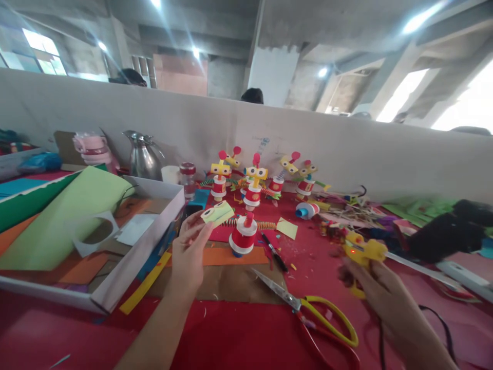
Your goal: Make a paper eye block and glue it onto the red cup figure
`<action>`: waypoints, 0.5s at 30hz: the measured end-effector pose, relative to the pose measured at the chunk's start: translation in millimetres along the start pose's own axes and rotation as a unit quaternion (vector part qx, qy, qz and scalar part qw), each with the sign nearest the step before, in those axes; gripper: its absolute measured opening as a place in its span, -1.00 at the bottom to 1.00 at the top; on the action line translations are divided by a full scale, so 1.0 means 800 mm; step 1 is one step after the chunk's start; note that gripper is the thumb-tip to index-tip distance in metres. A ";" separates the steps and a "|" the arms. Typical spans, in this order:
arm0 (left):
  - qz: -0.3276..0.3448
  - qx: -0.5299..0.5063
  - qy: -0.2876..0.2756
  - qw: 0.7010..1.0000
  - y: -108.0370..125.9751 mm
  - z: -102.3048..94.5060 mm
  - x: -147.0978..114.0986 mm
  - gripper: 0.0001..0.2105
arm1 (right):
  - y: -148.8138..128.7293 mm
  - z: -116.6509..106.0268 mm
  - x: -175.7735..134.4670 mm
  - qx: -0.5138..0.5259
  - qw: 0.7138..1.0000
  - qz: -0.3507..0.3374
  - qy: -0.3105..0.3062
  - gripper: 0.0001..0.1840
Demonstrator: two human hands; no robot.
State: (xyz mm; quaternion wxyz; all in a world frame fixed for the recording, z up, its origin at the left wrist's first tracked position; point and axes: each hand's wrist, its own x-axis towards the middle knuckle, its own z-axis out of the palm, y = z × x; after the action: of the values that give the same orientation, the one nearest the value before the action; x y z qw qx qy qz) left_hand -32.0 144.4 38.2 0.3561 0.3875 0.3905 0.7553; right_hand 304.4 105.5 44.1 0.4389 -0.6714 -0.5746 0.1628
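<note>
My left hand point(190, 244) pinches a folded pale yellow paper piece point(217, 214) with drawn eyes on it, held just above the table. In my right hand point(372, 282) is a yellow hot glue gun point(362, 249) with a small lit orange light; a glue stick juts from its back and a dark cord hangs below. Between the hands stands a red and white paper-cup figure point(244, 235) with coiled paper arms and no eye piece on top. Nearer to me lie large scissors point(296, 303) with yellow and red handles. A black pen point(275, 253) rests beside the cup figure.
Several finished cup figures point(253, 195) stand along the white partition, and another cup point(307, 209) lies on its side. At left, a white box point(142, 241) holds coloured paper. Paper scraps point(358, 210) and a power strip point(464, 275) occupy the right. A metal jug point(144, 156) stands behind.
</note>
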 end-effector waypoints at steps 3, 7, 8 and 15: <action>-0.010 -0.010 -0.022 1.000 -0.004 0.002 -0.006 -0.91 | -0.045 0.033 -0.049 0.130 0.986 -0.017 -0.106 -0.50; -0.008 0.027 -0.040 0.999 -0.013 0.002 -0.010 -0.92 | -0.083 0.092 -0.091 0.214 0.963 -0.095 -0.135 -0.52; -0.002 0.037 -0.043 0.998 -0.014 0.002 -0.011 -0.92 | -0.086 0.102 -0.095 0.216 0.961 -0.114 -0.133 -0.53; 0.023 0.052 -0.069 0.996 -0.015 0.003 -0.014 -0.91 | -0.081 0.128 -0.091 0.230 0.949 -0.168 -0.134 -0.48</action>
State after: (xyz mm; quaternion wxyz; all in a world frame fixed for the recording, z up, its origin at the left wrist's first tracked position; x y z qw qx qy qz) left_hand -22.4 141.0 25.5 0.3438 0.4654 0.3944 0.7139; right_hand 168.6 77.3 16.3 0.5215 -0.4185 -0.6791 0.3027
